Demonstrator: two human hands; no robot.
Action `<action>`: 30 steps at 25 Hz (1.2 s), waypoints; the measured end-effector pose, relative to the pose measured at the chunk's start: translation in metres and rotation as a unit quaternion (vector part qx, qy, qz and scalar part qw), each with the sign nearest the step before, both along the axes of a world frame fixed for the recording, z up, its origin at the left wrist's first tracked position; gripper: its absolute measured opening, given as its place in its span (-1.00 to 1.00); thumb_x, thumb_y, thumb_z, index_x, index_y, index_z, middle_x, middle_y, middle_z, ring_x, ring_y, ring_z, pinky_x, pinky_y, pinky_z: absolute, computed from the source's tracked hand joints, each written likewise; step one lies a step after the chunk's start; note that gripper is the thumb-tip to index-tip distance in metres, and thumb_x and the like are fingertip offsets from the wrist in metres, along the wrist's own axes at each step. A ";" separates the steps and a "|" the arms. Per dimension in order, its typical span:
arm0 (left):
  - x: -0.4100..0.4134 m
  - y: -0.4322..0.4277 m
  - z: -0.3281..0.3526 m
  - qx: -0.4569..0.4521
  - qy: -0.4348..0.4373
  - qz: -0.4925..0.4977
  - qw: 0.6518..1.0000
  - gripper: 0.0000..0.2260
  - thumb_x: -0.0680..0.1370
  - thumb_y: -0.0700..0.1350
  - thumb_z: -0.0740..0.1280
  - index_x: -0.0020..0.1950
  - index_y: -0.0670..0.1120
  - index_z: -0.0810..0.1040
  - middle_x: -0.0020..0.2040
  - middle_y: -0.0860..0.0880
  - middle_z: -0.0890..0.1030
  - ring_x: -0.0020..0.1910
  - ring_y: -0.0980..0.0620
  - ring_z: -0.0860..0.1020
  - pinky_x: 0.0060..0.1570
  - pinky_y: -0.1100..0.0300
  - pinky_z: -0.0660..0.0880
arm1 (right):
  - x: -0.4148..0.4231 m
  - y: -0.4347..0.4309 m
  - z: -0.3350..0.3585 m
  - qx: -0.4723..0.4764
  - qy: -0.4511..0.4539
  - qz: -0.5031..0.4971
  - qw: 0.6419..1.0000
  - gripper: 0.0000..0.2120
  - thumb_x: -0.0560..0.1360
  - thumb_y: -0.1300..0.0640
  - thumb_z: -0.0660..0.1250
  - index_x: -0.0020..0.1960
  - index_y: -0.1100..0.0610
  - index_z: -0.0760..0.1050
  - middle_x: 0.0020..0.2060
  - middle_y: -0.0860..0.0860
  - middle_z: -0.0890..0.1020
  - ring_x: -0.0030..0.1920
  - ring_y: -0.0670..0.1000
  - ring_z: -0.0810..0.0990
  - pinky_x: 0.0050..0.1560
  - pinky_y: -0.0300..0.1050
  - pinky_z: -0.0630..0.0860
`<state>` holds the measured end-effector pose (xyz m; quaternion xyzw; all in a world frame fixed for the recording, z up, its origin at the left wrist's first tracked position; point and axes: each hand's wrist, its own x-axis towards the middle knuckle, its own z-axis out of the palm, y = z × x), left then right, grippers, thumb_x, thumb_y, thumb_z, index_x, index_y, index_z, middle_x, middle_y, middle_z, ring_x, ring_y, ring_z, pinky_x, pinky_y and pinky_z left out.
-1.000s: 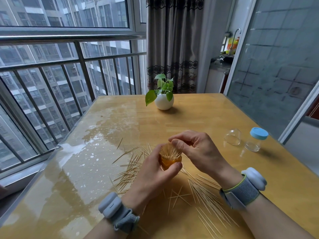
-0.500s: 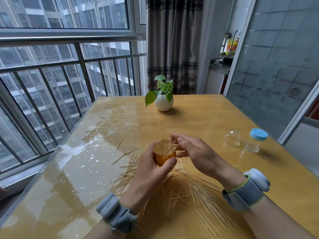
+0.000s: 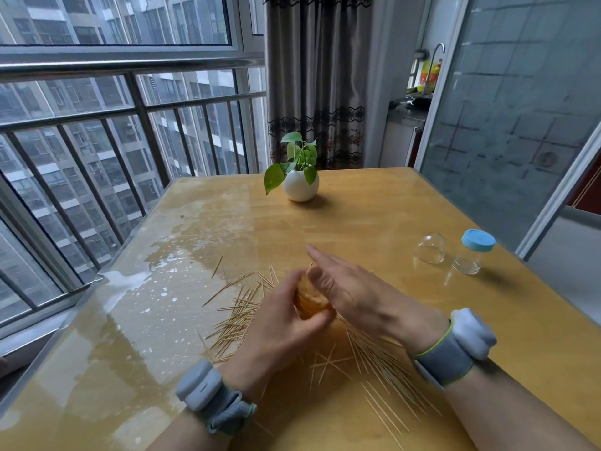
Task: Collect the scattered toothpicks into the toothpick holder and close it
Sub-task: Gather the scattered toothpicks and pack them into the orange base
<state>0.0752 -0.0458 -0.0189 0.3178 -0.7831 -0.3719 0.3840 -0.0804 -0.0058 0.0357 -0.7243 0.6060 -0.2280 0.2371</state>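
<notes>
**A:** Which step is in hand?

**B:** Filling, I judge. The left hand (image 3: 283, 333) grips the amber toothpick holder (image 3: 310, 296), fingers and thumb curled round it, over the near middle of the table (image 3: 357, 222). The right hand (image 3: 357, 294) lies flat across the holder's mouth, fingers straight and together, holding nothing. It looks like tamping the sticks level.

**A:** And the next move?

**B:** Plenty of scattered toothpicks (image 3: 237, 309) lie left of the hands, with more to the near right. The right hand probably has to pinch up another bunch and feed it in lengthwise and aligned, since the holder already looks crowded. Closing comes last. The clear dome (image 3: 429, 249) at the far right, just beside a blue-lidded jar (image 3: 471, 255), may be the cap, but that is a guess.

**A:** What can't you make out?

**B:** The right palm covers the holder's mouth, and both hands are blurred. I cannot tell whether the palm touches the tips, or whether the holder's base rests on the table. Any toothpicks beneath the hands and wrists are hidden.
</notes>
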 end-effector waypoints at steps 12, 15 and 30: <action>0.041 -0.027 0.020 0.043 -0.032 0.114 0.992 -0.46 0.37 0.03 0.58 0.27 -0.06 0.47 0.02 -0.01 0.63 -0.07 0.09 0.65 -0.02 0.14 0.61 | -0.004 0.087 -0.052 0.127 0.280 -0.173 0.936 -0.02 0.42 -0.48 -0.28 0.58 0.22 -0.10 0.58 0.14 -0.02 0.58 0.13 -0.07 0.55 -0.01 -0.06; 0.077 -0.034 0.017 0.037 -0.083 0.159 0.983 -0.47 0.35 0.08 0.58 0.22 -0.01 0.47 -0.01 0.00 0.64 -0.09 0.04 0.65 -0.04 0.05 0.61 | 0.014 0.081 -0.067 0.105 0.271 -0.148 0.945 0.20 0.15 -0.51 -0.58 0.57 0.25 -0.31 0.56 0.19 -0.27 0.57 0.13 -0.31 0.53 0.00 -0.31; 0.154 -0.037 -0.012 0.037 -0.146 0.227 0.962 -0.51 0.44 0.00 0.51 0.29 -0.01 0.40 0.03 -0.03 0.58 -0.10 0.08 0.56 -0.22 0.40 0.39 | 0.049 -0.046 -0.015 0.083 0.331 0.158 0.927 -0.07 0.21 -0.48 0.40 0.36 0.07 0.31 0.25 0.00 0.39 0.21 0.05 0.41 0.30 0.06 0.42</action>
